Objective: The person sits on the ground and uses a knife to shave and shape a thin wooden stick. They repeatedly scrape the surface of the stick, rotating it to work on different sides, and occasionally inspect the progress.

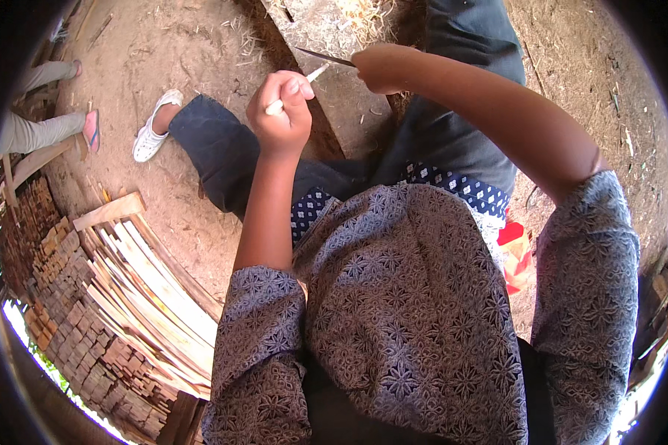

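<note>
My left hand (pixel 283 119) is closed around a short pale wooden stick (pixel 318 73). One end of the stick juts out toward the blade, and the other shows below the curled fingers. My right hand (pixel 382 68) grips a knife; its handle is hidden in the fist. The thin dark knife blade (pixel 323 56) points left, just beyond the stick's tip and apart from it. Both hands are above a worn wooden bench (pixel 360 122) between my legs.
Wood shavings (pixel 364 16) lie at the bench's far end. Stacked wooden pieces (pixel 89 337) and long pale strips (pixel 156 289) fill the lower left. Another person's legs (pixel 44 137) show at far left. Something red (pixel 513 248) lies on the dirt floor to my right.
</note>
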A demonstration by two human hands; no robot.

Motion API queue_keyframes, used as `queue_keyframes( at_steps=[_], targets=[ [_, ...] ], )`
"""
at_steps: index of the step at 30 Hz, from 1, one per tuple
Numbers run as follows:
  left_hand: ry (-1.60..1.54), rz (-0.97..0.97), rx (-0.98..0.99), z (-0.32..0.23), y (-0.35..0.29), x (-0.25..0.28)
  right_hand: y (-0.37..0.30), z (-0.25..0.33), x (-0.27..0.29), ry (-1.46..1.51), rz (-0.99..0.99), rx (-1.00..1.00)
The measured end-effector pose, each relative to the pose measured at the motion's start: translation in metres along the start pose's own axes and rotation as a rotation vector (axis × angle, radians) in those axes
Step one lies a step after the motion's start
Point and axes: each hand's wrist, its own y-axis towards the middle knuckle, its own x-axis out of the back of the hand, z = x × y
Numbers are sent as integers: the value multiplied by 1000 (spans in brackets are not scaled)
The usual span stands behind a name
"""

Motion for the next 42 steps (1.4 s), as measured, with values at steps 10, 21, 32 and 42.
queue_keyframes(
  at_steps=[10,21,32,42],
  targets=[
    [-37,-55,70,1,2,-2,4,-3,-14,80,47,-114],
    [-71,-158,251,-6,9,1,-17,8,-5,349,49,-250],
    [-76,-197,264,-5,6,-4,8,2,-20,212,-28,-203],
    [-52,-165,248,-1,-2,1,-3,12,25,256,-51,-192]
  ],
)
